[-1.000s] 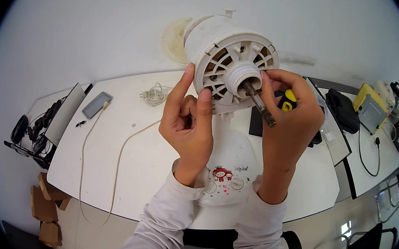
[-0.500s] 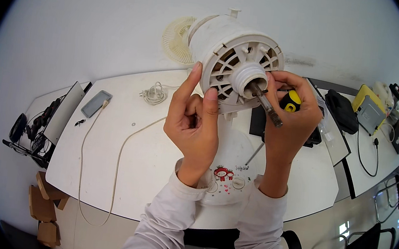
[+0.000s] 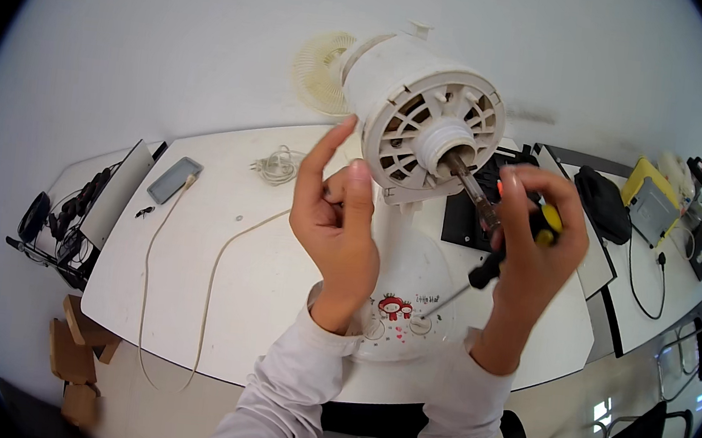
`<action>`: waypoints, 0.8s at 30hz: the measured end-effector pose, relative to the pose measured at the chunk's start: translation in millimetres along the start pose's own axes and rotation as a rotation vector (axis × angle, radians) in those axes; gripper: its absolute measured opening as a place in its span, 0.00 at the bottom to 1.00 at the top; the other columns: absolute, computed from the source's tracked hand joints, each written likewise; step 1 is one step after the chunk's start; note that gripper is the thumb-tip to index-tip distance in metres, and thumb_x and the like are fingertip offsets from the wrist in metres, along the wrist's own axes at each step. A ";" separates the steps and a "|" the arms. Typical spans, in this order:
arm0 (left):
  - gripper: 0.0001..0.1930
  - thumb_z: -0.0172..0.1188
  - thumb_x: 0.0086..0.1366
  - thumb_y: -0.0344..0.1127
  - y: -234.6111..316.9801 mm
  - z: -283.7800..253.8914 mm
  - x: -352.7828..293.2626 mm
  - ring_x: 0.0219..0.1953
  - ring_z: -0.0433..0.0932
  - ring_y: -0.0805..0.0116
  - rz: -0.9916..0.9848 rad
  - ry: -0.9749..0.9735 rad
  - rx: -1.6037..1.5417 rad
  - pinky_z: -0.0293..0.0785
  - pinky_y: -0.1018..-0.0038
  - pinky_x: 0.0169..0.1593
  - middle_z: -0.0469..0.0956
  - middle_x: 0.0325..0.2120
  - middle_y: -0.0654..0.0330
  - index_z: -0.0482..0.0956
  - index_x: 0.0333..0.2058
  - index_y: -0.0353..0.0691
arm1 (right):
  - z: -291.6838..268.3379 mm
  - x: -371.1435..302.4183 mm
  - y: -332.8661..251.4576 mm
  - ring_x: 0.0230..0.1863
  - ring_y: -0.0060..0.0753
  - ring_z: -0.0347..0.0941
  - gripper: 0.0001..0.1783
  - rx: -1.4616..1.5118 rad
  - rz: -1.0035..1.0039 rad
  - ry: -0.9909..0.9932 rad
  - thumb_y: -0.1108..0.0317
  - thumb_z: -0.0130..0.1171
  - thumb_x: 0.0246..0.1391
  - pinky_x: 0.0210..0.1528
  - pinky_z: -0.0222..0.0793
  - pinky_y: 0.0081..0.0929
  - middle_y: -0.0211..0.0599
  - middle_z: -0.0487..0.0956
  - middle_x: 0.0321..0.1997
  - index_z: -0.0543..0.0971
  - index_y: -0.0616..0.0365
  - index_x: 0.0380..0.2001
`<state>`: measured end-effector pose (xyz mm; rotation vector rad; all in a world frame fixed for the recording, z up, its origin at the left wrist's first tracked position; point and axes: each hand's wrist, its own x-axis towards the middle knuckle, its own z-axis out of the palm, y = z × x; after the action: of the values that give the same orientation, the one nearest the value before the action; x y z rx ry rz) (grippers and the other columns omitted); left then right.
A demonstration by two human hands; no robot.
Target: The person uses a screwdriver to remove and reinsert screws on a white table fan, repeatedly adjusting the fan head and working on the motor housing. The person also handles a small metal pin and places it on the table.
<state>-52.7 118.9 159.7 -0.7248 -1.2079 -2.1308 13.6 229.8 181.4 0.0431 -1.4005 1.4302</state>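
A white fan motor housing (image 3: 422, 68) with a slotted round face stands up on the fan base (image 3: 403, 254), and a bare metal shaft (image 3: 475, 189) sticks out from its threaded collar (image 3: 444, 143). My left hand (image 3: 337, 209) is beside the housing's left rim, index finger and thumb apart, other fingers curled; whether the fingertips touch the rim, I cannot tell. My right hand (image 3: 535, 255) is closed around a yellow and black screwdriver (image 3: 487, 270), right of the shaft's end. The screwdriver's blade slants down left over the base, by its round knobs.
A pale fan grille (image 3: 319, 70) shows behind the housing. Coiled cord (image 3: 275, 166), a grey phone-like slab (image 3: 174, 181) and a long cable (image 3: 213, 273) lie left on the white table (image 3: 262, 329). A black tool case (image 3: 463, 222) lies behind my right hand. Chairs stand right.
My right hand has drawn off the collar and shaft, moving right and down, so the screwdriver shows more. The housing sits slightly further right and down; my left hand has hardly moved.
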 end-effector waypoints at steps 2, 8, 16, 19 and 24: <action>0.19 0.40 0.67 0.34 8.2 -0.9 3.6 0.12 0.46 0.84 -0.219 0.019 -0.300 0.44 0.84 0.17 0.49 0.10 0.72 0.62 0.53 0.32 | -10.2 -12.3 -6.4 0.19 0.14 0.70 0.07 -0.015 0.026 -0.021 0.81 0.62 0.43 0.19 0.61 0.10 0.32 0.78 0.26 0.75 0.61 0.26; 0.16 0.38 0.64 0.29 5.9 -47.8 -2.5 0.33 0.69 0.70 -0.927 0.197 -1.035 0.68 0.75 0.40 0.70 0.27 0.63 0.66 0.48 0.32 | -11.8 -53.7 -11.9 0.17 0.17 0.69 0.11 -0.290 -0.077 -0.538 0.81 0.64 0.39 0.18 0.62 0.13 0.33 0.78 0.27 0.77 0.59 0.28; 0.23 0.31 0.64 0.33 4.1 -84.2 -55.4 0.63 0.53 0.55 -0.933 0.171 -1.111 0.55 0.62 0.62 0.54 0.61 0.50 0.55 0.57 0.32 | 26.5 -75.2 31.3 0.19 0.31 0.72 0.07 -0.507 -0.171 -0.890 0.72 0.60 0.44 0.19 0.65 0.23 0.29 0.74 0.28 0.77 0.53 0.30; 0.22 0.30 0.65 0.34 4.3 -84.2 -63.6 0.63 0.53 0.55 -0.927 0.260 -0.983 0.54 0.63 0.63 0.53 0.62 0.50 0.54 0.57 0.33 | 31.3 -82.1 43.4 0.22 0.33 0.73 0.07 -0.606 -0.215 -0.983 0.72 0.58 0.44 0.22 0.66 0.25 0.29 0.74 0.29 0.76 0.54 0.30; 0.22 0.32 0.66 0.37 -2.4 -87.2 -74.6 0.57 0.60 0.57 -0.936 0.367 -0.790 0.60 0.64 0.59 0.53 0.61 0.49 0.54 0.57 0.37 | 36.2 -87.2 42.7 0.26 0.35 0.73 0.06 -0.775 -0.139 -1.064 0.72 0.59 0.43 0.27 0.66 0.27 0.33 0.75 0.30 0.76 0.56 0.29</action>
<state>-18.2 59.4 67.9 0.0331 -0.4762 -3.3873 -0.9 160.6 105.7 0.4386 -2.6749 0.6182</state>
